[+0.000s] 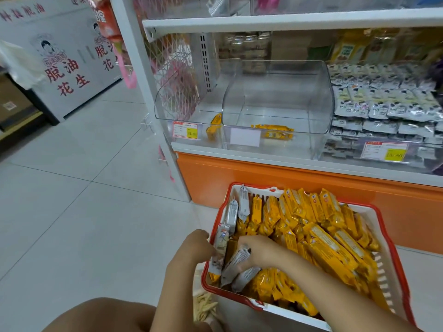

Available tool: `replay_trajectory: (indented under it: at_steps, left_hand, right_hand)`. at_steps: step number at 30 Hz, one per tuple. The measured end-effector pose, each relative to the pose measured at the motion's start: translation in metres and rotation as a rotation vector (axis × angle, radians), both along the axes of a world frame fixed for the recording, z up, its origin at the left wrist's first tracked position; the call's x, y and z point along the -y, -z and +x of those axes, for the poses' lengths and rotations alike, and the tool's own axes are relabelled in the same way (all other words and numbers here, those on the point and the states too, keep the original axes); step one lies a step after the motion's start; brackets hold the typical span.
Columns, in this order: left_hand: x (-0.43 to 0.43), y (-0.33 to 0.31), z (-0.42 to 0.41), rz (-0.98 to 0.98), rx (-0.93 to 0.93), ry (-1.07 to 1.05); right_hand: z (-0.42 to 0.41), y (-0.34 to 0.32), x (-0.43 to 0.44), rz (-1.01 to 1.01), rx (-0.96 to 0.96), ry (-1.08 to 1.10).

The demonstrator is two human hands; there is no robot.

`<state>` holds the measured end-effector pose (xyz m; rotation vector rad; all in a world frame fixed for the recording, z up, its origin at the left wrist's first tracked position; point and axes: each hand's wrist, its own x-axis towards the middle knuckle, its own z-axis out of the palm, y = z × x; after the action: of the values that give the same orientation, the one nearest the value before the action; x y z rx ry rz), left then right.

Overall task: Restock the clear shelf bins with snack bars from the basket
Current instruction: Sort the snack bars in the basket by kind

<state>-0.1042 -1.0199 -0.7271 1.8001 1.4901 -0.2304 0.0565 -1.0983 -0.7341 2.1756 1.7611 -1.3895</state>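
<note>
You're at the pick-up step right now. Both hands are down in the near-left corner of the basket (254, 185), which sits on the floor right against the orange base of the shelf and is packed with yellow bars (318, 236). Your right hand (259, 255) is curled over a few silver-wrapped bars (236, 262) and looks like it's grabbing them. Your left hand (191, 248) is at the basket's edge beside another silver one, but its fingertips are hidden, so I can't tell if it's holding anything.

The bins are nearly bare: the middle bin (275, 92) has 1 yellow bar lying near its front, and the left bin (167, 109) has 1 leaning on the divider.

Next move, I'd guess: get a firm handful, lift it clear of the rim, and drop it over the bin's low front lip. Check which bin the silver ones go in, since both hold yellow.
</note>
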Motion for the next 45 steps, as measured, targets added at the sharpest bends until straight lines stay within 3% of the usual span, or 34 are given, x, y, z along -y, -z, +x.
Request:
replay_trajectory:
  at_steps: [5,10,14,19,26,30,38,43,45]
  left_hand:
    - [0.005,-0.014,0.004,0.030,-0.006,0.070]
    - [0.019,-0.018,0.015,-0.076,0.121,0.150]
    - [0.027,-0.015,0.015,-0.098,0.012,0.338]
    - [0.034,-0.026,0.030,-0.020,0.044,0.425]
    - [0.042,-0.077,0.075,0.084,0.466,0.275]
    - [0.042,-0.102,0.105,0.069,0.665,0.229]
    - [0.059,-0.142,0.187,-0.293,0.977,0.039]
    - [0.055,-0.152,0.225,-0.417,1.092,-0.009]
    - [0.053,-0.159,0.242,-0.445,1.149,-0.048]
  right_hand:
    - [0.006,-0.003,0.012,-0.059,-0.069,0.071]
    - [-0.003,0.000,0.026,-0.107,-0.154,0.251]
    - [-0.008,-0.005,0.035,-0.108,-0.150,0.308]
    - [0.021,-0.034,0.023,-0.081,-0.170,0.218]
    - [0.096,-0.122,-0.001,0.170,-0.224,0.266]
    - [0.126,-0.156,0.003,0.307,-0.366,0.415]
    - [0.177,-0.187,0.021,0.694,-0.107,0.676]
    - [0.208,-0.209,0.047,0.761,-0.418,0.742]
    - [0.219,-0.210,0.060,0.791,-0.446,0.723]
